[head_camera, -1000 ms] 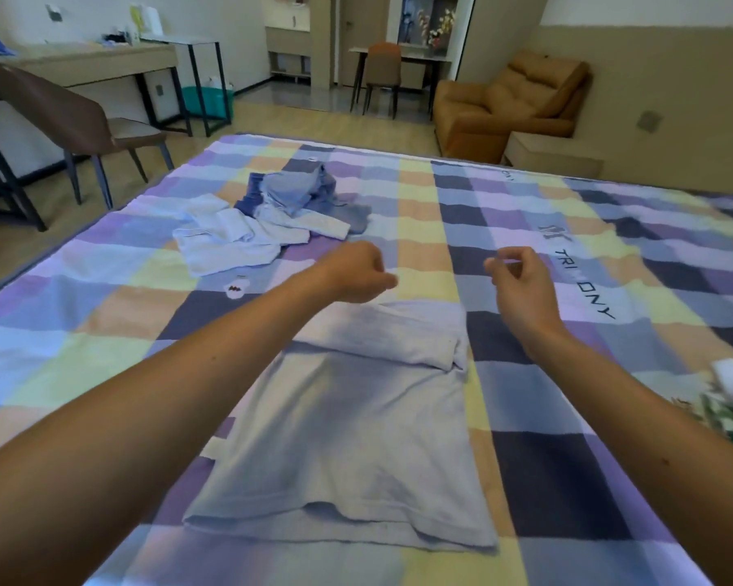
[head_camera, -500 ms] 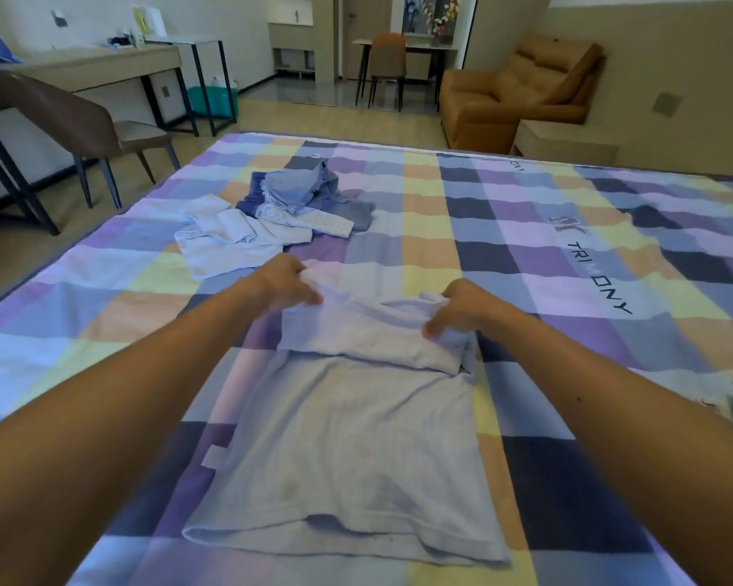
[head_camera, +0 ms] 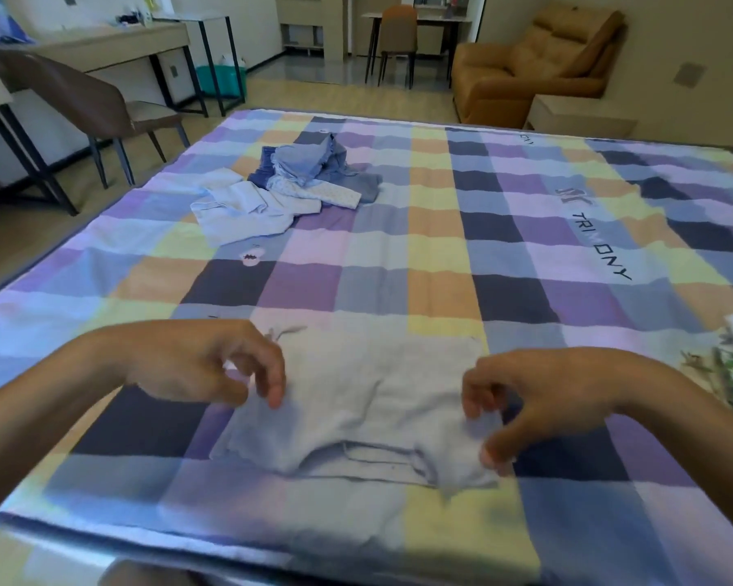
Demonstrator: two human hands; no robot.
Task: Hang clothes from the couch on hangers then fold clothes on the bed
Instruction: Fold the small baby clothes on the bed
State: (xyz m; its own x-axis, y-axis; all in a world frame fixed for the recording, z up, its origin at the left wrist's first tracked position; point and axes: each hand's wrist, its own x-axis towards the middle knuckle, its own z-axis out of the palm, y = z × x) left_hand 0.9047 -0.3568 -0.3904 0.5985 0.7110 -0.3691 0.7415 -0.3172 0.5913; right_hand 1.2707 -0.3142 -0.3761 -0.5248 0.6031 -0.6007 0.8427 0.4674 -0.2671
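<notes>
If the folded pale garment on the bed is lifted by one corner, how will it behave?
Probably floppy: the folded pale garment bunches where the right hand pinches its corner. Likely light, as it lies thin on the bed. Its fold would probably fall open.

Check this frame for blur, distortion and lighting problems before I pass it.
Head view: soft, even light, with no hard shadows or glare on the pale grey folded shirt; the left hand and right hand are slightly motion-blurred; the near edge of the pastel checked bedspread is smeared and bowed by the wide lens.
</notes>
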